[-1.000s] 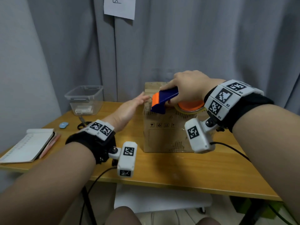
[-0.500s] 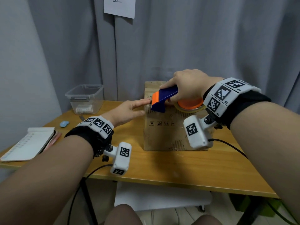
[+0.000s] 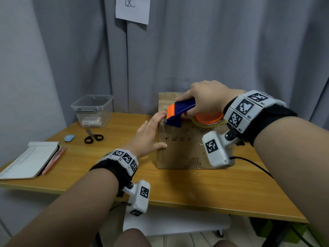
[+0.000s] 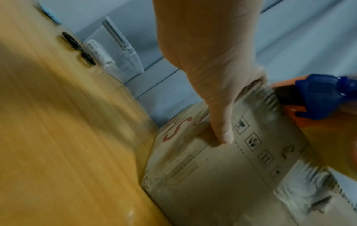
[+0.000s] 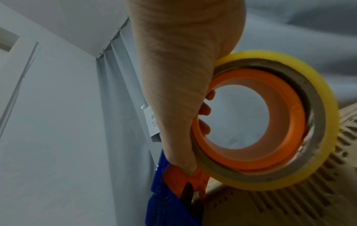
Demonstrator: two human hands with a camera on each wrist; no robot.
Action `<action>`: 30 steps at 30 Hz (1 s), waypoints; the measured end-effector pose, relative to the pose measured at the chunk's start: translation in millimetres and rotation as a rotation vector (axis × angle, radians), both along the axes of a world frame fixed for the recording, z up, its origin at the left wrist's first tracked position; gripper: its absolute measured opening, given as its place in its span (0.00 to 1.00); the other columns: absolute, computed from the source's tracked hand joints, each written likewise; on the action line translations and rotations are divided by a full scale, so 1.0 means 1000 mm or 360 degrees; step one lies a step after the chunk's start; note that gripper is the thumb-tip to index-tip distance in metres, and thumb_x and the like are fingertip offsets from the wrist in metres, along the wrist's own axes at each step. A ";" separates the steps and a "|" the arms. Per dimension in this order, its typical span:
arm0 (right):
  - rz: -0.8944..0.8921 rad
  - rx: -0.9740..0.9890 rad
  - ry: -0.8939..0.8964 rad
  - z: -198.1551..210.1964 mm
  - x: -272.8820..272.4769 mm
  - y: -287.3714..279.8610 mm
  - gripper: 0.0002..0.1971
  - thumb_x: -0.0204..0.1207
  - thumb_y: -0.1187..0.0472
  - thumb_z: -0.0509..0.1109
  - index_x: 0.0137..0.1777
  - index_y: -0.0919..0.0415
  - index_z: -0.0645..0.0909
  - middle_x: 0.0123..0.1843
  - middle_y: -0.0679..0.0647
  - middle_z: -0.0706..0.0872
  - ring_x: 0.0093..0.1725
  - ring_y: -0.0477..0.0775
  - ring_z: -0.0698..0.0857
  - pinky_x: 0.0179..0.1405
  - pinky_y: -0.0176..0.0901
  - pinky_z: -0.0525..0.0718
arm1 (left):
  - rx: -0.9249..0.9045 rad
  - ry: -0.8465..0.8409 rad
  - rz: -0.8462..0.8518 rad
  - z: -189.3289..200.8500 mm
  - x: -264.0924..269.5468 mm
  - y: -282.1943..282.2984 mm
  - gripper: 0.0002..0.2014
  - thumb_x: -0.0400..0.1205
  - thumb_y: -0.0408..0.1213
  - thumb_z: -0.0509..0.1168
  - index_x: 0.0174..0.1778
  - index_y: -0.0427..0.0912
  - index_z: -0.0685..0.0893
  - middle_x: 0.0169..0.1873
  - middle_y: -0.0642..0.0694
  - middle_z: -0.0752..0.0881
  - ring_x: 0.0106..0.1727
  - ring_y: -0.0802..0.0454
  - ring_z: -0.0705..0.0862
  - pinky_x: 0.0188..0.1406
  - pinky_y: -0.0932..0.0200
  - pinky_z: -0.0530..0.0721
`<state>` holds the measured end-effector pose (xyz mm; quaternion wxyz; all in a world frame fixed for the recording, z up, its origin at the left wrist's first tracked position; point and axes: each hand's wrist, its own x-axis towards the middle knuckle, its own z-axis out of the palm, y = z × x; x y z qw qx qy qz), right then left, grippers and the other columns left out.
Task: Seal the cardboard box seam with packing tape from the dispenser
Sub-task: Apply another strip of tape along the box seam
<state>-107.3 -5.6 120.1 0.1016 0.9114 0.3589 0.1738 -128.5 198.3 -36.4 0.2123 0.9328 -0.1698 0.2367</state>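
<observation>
Since a second ago the left hand has slid down from the top edge of the cardboard box onto its left near corner, and the head view now takes in one pair of scissors that was hidden before. The left hand lies flat with fingers straight, fingertips at the box's upper left edge and thumb pressed on the front face. The right hand curls around one tape dispenser, blue and orange, fingers hooked through the orange core of its single tape roll; the dispenser's front end sits on the box top, just beside the left fingertips. The one box stands on the table under both hands. Left of the left hand lie one clear plastic tub, one small blue object and one open notebook.
</observation>
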 end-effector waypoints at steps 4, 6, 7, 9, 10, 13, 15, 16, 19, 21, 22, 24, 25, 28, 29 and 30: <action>0.0003 -0.0014 -0.0004 0.000 0.000 -0.001 0.27 0.73 0.38 0.68 0.73 0.34 0.71 0.42 0.38 0.69 0.46 0.46 0.73 0.43 0.44 0.69 | 0.0106 -0.0064 0.0006 0.015 0.005 0.011 0.46 0.69 0.50 0.76 0.80 0.52 0.59 0.80 0.54 0.63 0.80 0.58 0.59 0.82 0.49 0.48; -0.0002 -0.0019 -0.0005 0.001 0.000 -0.001 0.27 0.73 0.38 0.68 0.73 0.34 0.71 0.42 0.38 0.68 0.46 0.46 0.72 0.44 0.44 0.69 | -0.0019 -0.0022 -0.0012 0.026 0.008 0.016 0.34 0.72 0.50 0.73 0.75 0.56 0.70 0.77 0.53 0.69 0.80 0.55 0.61 0.82 0.44 0.55; -0.0007 -0.0019 -0.0004 0.001 0.001 -0.001 0.27 0.73 0.38 0.68 0.73 0.34 0.71 0.41 0.38 0.68 0.46 0.46 0.72 0.44 0.44 0.69 | -0.0092 -0.0014 -0.0009 0.031 0.009 0.018 0.29 0.74 0.49 0.71 0.72 0.58 0.74 0.77 0.51 0.70 0.80 0.52 0.62 0.81 0.43 0.57; -0.0014 -0.0020 -0.0005 0.001 0.001 -0.001 0.27 0.73 0.37 0.68 0.73 0.34 0.71 0.40 0.37 0.67 0.46 0.46 0.72 0.44 0.44 0.69 | -0.0191 -0.0019 -0.0021 0.038 0.008 0.017 0.22 0.78 0.43 0.69 0.70 0.56 0.79 0.75 0.49 0.72 0.79 0.52 0.63 0.81 0.48 0.57; -0.0013 -0.0020 -0.0006 0.001 0.002 -0.001 0.27 0.73 0.37 0.67 0.73 0.34 0.71 0.40 0.38 0.67 0.45 0.46 0.72 0.44 0.44 0.69 | -0.0180 -0.0054 -0.0057 0.040 0.007 0.015 0.21 0.79 0.40 0.69 0.69 0.53 0.80 0.74 0.49 0.74 0.78 0.55 0.65 0.81 0.53 0.57; 0.0004 -0.0025 0.0006 0.001 0.002 -0.001 0.26 0.74 0.38 0.67 0.73 0.34 0.71 0.41 0.38 0.68 0.45 0.46 0.72 0.43 0.43 0.69 | -0.0068 -0.0289 -0.0178 0.037 0.001 0.009 0.19 0.79 0.36 0.68 0.67 0.50 0.81 0.67 0.50 0.80 0.71 0.62 0.72 0.78 0.58 0.64; 0.0001 -0.0029 0.0029 0.002 0.002 0.000 0.26 0.74 0.39 0.67 0.73 0.34 0.71 0.43 0.38 0.70 0.45 0.46 0.73 0.43 0.43 0.70 | -0.0075 -0.0389 -0.0174 0.032 0.001 0.008 0.18 0.79 0.35 0.69 0.65 0.47 0.83 0.64 0.50 0.83 0.68 0.58 0.78 0.75 0.56 0.70; 0.0000 -0.0033 0.0038 0.003 0.002 0.001 0.25 0.74 0.39 0.67 0.72 0.34 0.72 0.44 0.39 0.72 0.46 0.46 0.74 0.42 0.43 0.72 | -0.0090 -0.0384 -0.0156 0.032 0.002 0.008 0.17 0.79 0.35 0.68 0.65 0.46 0.83 0.63 0.50 0.84 0.68 0.56 0.80 0.74 0.56 0.71; 0.0018 -0.0031 0.0009 0.003 0.001 0.008 0.25 0.74 0.37 0.66 0.72 0.36 0.74 0.47 0.42 0.77 0.47 0.48 0.76 0.43 0.45 0.76 | -0.0061 -0.0309 -0.0063 0.040 0.007 0.017 0.15 0.79 0.36 0.68 0.63 0.45 0.85 0.62 0.48 0.85 0.68 0.54 0.80 0.74 0.62 0.67; 0.0021 -0.0068 -0.0051 0.001 0.000 0.015 0.28 0.73 0.34 0.65 0.74 0.35 0.71 0.50 0.46 0.75 0.51 0.52 0.78 0.45 0.46 0.75 | 0.0052 -0.0264 0.0033 0.046 0.009 0.025 0.15 0.80 0.38 0.68 0.63 0.46 0.85 0.62 0.47 0.85 0.68 0.52 0.80 0.73 0.64 0.65; 0.0013 -0.0103 -0.0066 0.001 0.001 0.017 0.30 0.73 0.33 0.65 0.75 0.34 0.67 0.53 0.47 0.75 0.53 0.54 0.79 0.46 0.46 0.73 | 0.0101 -0.0242 0.0067 0.047 0.009 0.028 0.15 0.81 0.38 0.67 0.64 0.47 0.85 0.62 0.47 0.85 0.68 0.51 0.80 0.71 0.64 0.66; 0.0001 -0.0154 -0.0048 0.004 0.003 0.019 0.33 0.72 0.32 0.66 0.77 0.33 0.64 0.52 0.47 0.71 0.54 0.55 0.78 0.46 0.45 0.70 | 0.0159 -0.0225 0.0117 0.046 0.007 0.028 0.17 0.80 0.40 0.67 0.66 0.49 0.83 0.62 0.49 0.86 0.65 0.52 0.82 0.67 0.62 0.71; 0.0010 -0.0170 -0.0036 0.005 0.004 0.019 0.32 0.71 0.32 0.66 0.76 0.32 0.65 0.50 0.47 0.70 0.52 0.54 0.76 0.45 0.45 0.70 | 0.0174 -0.0234 0.0151 0.044 0.006 0.026 0.18 0.80 0.41 0.68 0.67 0.50 0.82 0.62 0.50 0.85 0.65 0.52 0.82 0.66 0.60 0.74; 0.0074 -0.0212 -0.0071 0.008 0.006 0.013 0.32 0.70 0.32 0.67 0.75 0.30 0.66 0.49 0.48 0.70 0.50 0.54 0.76 0.45 0.46 0.70 | 0.0194 -0.0340 0.0274 0.038 0.005 0.021 0.19 0.79 0.44 0.69 0.67 0.50 0.82 0.62 0.51 0.85 0.63 0.50 0.84 0.67 0.51 0.77; 0.0081 -0.0216 -0.0095 0.011 0.006 0.009 0.32 0.70 0.31 0.67 0.75 0.30 0.66 0.48 0.48 0.70 0.49 0.54 0.75 0.45 0.46 0.71 | 0.0207 -0.0376 0.0298 0.038 0.005 0.021 0.19 0.79 0.46 0.69 0.66 0.50 0.83 0.61 0.51 0.86 0.62 0.50 0.84 0.66 0.51 0.76; 0.0068 -0.0213 -0.0109 0.015 0.006 0.004 0.32 0.69 0.31 0.67 0.74 0.30 0.67 0.48 0.48 0.69 0.48 0.53 0.74 0.44 0.46 0.71 | 0.0228 -0.0400 0.0320 0.038 0.005 0.021 0.19 0.78 0.47 0.69 0.66 0.51 0.83 0.60 0.52 0.86 0.61 0.51 0.85 0.65 0.51 0.75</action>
